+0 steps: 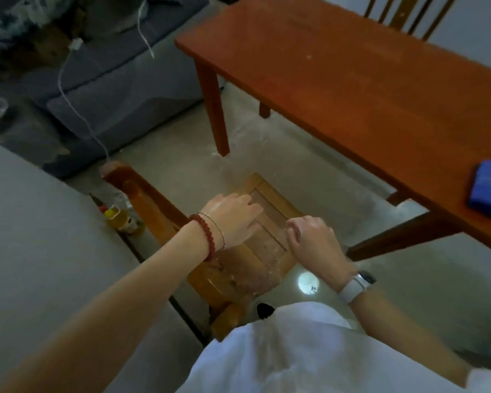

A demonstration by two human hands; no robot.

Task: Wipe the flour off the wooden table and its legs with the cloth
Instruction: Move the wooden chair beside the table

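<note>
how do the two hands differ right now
The left hand lies with fingers straight over the wooden chair seat; the right hand has fingers curled at the seat's edge. The left wrist wears a red bead bracelet, the right a white watch. Neither holds the blue cloth.

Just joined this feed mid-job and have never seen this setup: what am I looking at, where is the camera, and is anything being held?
There is no machine, only a person's bare hands, filmed by one camera worn on the head and looking down. The left hand lies with straight fingers over a small wooden chair; the right hand is loosely curled beside it. Neither holds anything. The blue cloth lies on the red-brown wooden table, near its right end. Pale dusting shows on the tabletop and floor.
</note>
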